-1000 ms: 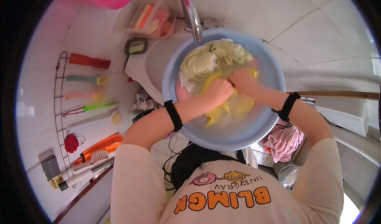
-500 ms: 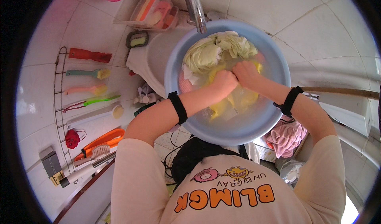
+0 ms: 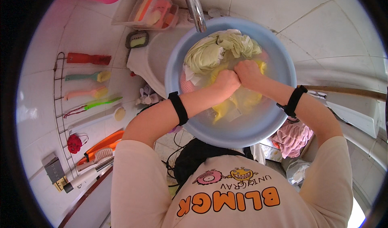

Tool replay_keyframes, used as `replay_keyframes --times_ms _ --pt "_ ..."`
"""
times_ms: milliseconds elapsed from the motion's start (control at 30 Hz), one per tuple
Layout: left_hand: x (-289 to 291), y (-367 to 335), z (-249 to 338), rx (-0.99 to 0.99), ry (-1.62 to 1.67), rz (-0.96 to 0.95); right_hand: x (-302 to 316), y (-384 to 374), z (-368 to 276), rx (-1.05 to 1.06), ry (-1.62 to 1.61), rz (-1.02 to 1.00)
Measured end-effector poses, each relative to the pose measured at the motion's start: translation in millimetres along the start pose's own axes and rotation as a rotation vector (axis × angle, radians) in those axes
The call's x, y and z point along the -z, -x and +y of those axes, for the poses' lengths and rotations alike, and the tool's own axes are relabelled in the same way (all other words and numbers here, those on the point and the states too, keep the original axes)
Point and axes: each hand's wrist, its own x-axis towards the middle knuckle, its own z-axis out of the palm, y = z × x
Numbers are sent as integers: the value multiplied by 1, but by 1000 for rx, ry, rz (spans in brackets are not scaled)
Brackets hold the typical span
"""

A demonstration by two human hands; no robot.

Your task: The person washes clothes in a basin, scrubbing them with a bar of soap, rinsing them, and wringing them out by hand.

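A light blue basin (image 3: 242,141) of cloudy water stands in front of me. My left hand (image 3: 227,82) and my right hand (image 3: 248,72) are closed in fists side by side over its middle, both gripping a yellow cloth (image 3: 218,108) that lies partly under water. Bunched pale green fabric (image 3: 206,55) rests at the far side of the basin, above the waterline. Beside it on the left shows a bit of pink cloth (image 3: 186,84). My fingertips are hidden within the yellow folds.
A chrome faucet (image 3: 196,13) hangs over the basin's far rim, above a white sink (image 3: 155,60). Left of it are a soap dish (image 3: 136,39) and a clear plastic box (image 3: 151,15). A wall rack (image 3: 60,106) holds several brushes. Pink fabric (image 3: 294,137) lies below right.
Both fists stay on the yellow cloth and have shifted only slightly. The whole view has tilted a little; the green fabric keeps its place.
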Motion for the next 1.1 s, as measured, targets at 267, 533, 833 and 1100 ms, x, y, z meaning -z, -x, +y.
replay_keyframes --times_ms 267,533,833,1100 --pt "1 -4 -9 11 104 88 3 -6 0 -3 53 -59" --pt "35 -6 -11 -81 6 -77 6 -11 9 -31 199 -104" --pt "64 38 -16 36 123 150 5 55 14 -41 155 371" --pt "137 71 -11 65 394 408 87 121 26 -30 -147 537"
